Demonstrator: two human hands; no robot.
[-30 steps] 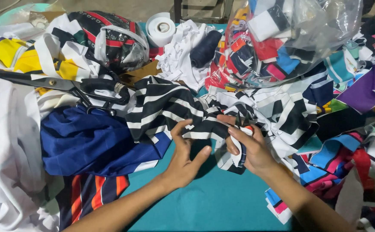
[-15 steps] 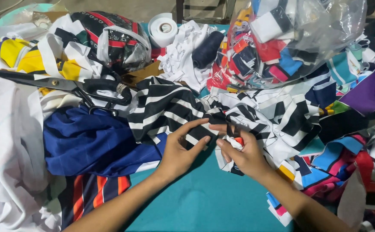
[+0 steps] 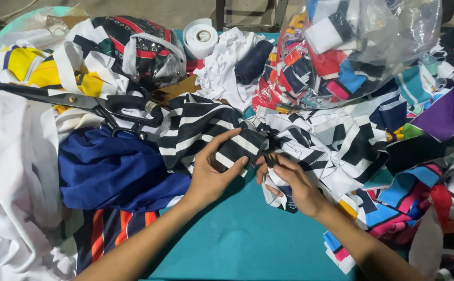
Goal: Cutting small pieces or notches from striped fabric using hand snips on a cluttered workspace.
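My left hand (image 3: 214,169) grips the edge of a black-and-white striped fabric piece (image 3: 206,125) in the middle of the table, thumb under it and fingers on top. My right hand (image 3: 289,182) is closed around a small dark tool, maybe a thread snipper (image 3: 269,160), with its tip at the same fabric edge. Under my right hand lies a patterned black-and-white cloth (image 3: 336,145). The two hands are almost touching.
Large black scissors (image 3: 76,101) lie at the left on the heaped cloth. Blue fabric (image 3: 112,169) and white fabric (image 3: 8,171) fill the left. A clear bag of scraps (image 3: 352,47), a white tape roll (image 3: 200,36) and a dark thread spool (image 3: 252,62) stand behind. The table top (image 3: 237,239) is teal.
Both hands have shifted slightly up and together on the striped fabric. My left fingers now fold over its edge and my right hand has turned in toward it.
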